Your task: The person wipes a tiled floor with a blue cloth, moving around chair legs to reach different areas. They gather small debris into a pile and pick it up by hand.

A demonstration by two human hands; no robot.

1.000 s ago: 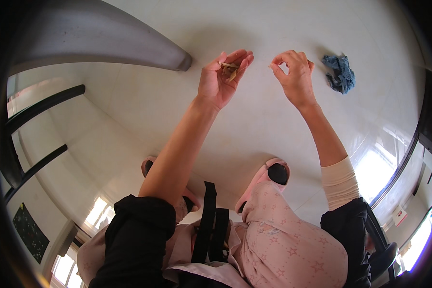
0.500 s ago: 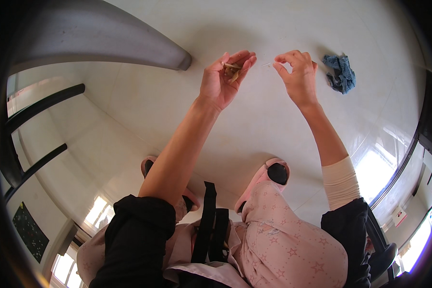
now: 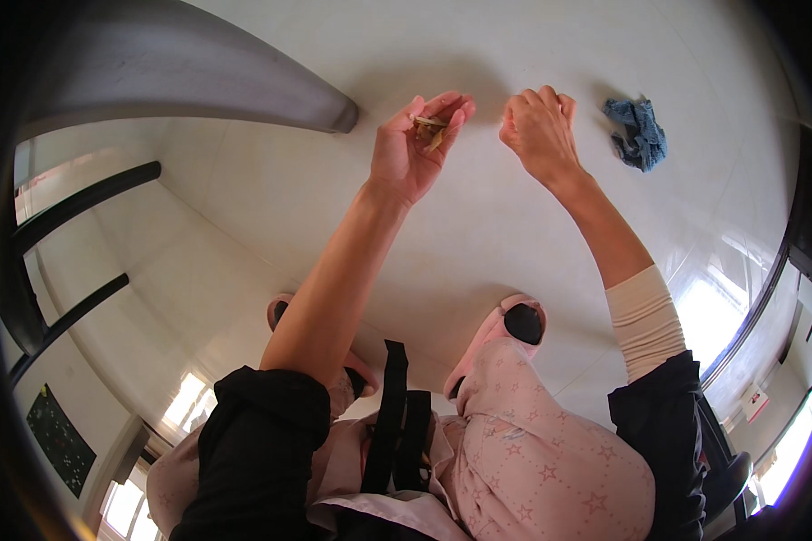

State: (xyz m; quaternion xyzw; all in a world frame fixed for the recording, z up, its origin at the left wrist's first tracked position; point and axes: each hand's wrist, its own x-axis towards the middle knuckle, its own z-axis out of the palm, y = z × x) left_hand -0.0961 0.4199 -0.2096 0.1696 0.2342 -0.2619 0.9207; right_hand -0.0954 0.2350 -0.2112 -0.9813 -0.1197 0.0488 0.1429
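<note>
My left hand [image 3: 411, 153] is cupped palm up above the pale floor, its fingers curled round several small brown and yellowish dry scraps [image 3: 430, 132]. They look like bits of peel or leaf, but their kind is unclear. A thin whitish piece lies across the top of them. To the right, my right hand [image 3: 543, 133] is closed with its back toward me, low over the floor. Its fingertips are tucked under, so whatever they hold is hidden. A crumpled blue cloth [image 3: 638, 133] lies on the floor just right of that hand.
A grey, tapering furniture leg [image 3: 244, 68] reaches in from the upper left. Black bars [image 3: 90, 203] of a frame stand at the left edge. Below my arms are my knees in pink star-patterned trousers [image 3: 550, 442] and my pink shoes [image 3: 505, 334].
My right hand has turned over and closed; its thumb and finger were apart beside a thin pale sliver on the floor, now out of sight. My left hand has shifted slightly left.
</note>
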